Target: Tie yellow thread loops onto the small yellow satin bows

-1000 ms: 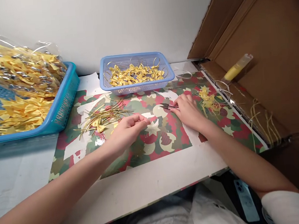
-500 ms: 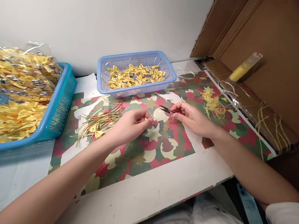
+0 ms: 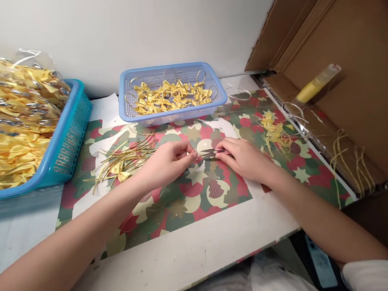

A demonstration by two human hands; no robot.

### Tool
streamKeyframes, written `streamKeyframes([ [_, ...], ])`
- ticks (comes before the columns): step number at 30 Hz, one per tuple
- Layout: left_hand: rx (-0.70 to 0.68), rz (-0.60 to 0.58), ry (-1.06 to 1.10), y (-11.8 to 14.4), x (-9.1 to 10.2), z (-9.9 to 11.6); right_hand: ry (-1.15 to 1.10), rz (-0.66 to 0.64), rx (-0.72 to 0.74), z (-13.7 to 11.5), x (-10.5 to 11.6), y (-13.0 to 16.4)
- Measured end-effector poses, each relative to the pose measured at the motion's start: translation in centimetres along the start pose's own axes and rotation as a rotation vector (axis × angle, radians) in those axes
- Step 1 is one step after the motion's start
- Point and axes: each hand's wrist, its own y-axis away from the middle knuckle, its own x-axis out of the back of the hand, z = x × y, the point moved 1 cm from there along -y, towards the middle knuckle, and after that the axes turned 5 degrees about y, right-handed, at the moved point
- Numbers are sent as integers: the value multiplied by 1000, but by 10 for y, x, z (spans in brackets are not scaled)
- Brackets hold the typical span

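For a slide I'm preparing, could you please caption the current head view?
A right hand holds pointed snips toward a pinched left hand, with a blue basket of yellow bows beyond.

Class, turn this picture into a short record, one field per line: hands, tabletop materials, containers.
Left hand: pinched shut; any held item unclear
Right hand: holding scissors-like tool, blades towards left hand
Near left hand: gold wires, yellow bow
Right of right hand: tangled yellow threads
Back basket: blue, containing yellow bows
Left basket: blue; yellow ribbon pieces, clear bag above them

Anything in the left hand (image 3: 176, 161) too small to tell, teal basket (image 3: 75, 139) cropped at left
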Motion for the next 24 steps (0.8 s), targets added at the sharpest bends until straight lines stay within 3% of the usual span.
streamKeyframes([
  [9, 16, -22, -13, 1, 1, 3, 67, 20, 32, -3, 0, -2],
  [15, 29, -6, 39, 3, 3, 2, -15, 89, -63, 7, 5, 1],
  [18, 30, 33, 68, 10, 4, 2, -107, 112, -95, 10, -1, -3],
  [24, 40, 124, 124, 34, 7, -1, -116, -12, 16, -2, -26, -20],
])
